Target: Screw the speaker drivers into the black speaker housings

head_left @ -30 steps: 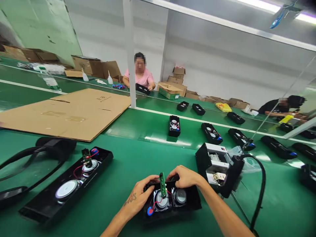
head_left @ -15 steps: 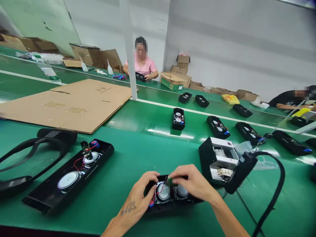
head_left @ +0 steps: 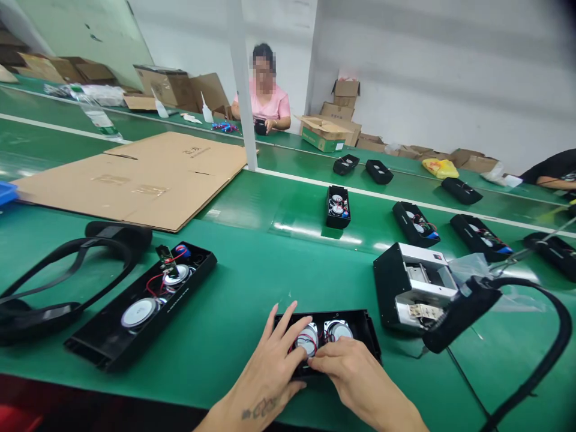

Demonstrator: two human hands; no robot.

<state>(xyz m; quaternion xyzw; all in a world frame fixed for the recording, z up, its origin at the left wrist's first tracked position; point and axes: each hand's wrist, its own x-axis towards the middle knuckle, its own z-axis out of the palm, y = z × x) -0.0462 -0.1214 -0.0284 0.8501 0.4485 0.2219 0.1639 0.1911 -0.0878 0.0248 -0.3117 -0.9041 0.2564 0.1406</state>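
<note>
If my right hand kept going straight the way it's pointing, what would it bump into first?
Probably your left hand. Your right hand points left, its fingertips just below the round speaker drivers in the black case, toward the left hand's fingers; depth is unclear, so they may already touch.

The left hand (head_left: 270, 375) reaches in from the bottom edge, palm down, its fingers (head_left: 281, 318) splayed wide and pointing up and to the right, with a dark tattoo (head_left: 258, 408) across the wrist. The right hand (head_left: 348, 372) comes in from the lower right, palm down, fingers close together and pointing left, tips just beside the left thumb, the right forearm (head_left: 387, 408) running off the bottom edge
</note>
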